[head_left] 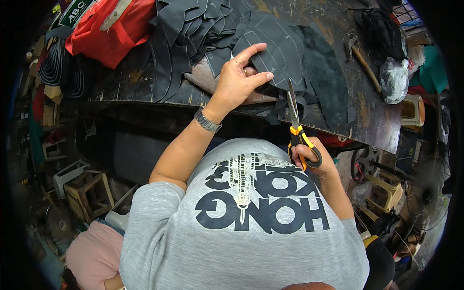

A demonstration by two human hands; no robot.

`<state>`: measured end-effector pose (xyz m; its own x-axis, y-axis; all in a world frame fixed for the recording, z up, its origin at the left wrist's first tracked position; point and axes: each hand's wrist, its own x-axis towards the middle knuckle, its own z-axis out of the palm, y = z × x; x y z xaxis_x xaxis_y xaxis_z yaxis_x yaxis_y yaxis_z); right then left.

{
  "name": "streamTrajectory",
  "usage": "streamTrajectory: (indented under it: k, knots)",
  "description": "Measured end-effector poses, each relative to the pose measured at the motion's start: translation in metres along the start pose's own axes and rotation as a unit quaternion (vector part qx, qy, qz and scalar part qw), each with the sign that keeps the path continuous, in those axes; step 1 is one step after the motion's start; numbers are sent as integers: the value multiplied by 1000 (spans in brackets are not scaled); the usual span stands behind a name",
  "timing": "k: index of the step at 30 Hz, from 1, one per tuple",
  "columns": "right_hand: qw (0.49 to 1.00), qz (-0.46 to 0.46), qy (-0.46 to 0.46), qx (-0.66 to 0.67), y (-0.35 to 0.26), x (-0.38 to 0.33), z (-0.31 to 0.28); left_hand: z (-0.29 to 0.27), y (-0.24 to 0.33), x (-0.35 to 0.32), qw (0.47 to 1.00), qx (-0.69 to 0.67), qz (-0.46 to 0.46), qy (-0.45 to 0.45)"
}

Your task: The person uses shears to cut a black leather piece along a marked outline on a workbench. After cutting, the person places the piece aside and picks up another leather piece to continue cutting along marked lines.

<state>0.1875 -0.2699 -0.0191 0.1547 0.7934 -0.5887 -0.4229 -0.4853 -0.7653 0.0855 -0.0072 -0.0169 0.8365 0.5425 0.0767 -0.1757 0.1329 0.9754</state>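
My right hand grips a pair of scissors by its yellow-and-black handles near the table's front edge. The narrow metal blades point away from me, their tips beside the front edge of a dark grey leather-like sheet. Pale outlines are drawn on this sheet. Over its left part, my left hand has its thumb and forefinger spread apart, with nothing visible between them; whether the fingertips touch the sheet, I cannot tell. A metal watch is on my left wrist. Under the sheet's left side lies a brown piece.
Many cut dark pieces are heaped at the far left, beside a red bag and rolled dark material. A hammer and a filled plastic bag lie at right. Another person in pink is at lower left.
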Motion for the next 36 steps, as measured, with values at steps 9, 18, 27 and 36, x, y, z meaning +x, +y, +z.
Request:
streamTrajectory:
  k: [9,18,27,36]
  knots:
    - [997,-28,70,-26,5,3,14,2,3,-4,997,-76,-5,34]
    - [996,-15,52,-66,0,5,20,-2,-9,2,997,53,47,20]
    - [997,-15,-8,-72,-8,16,26,2,-9,-9,997,73,36,-6]
    - [996,-44,15,-75,-4,16,31,6,5,-16,997,71,-3,-23]
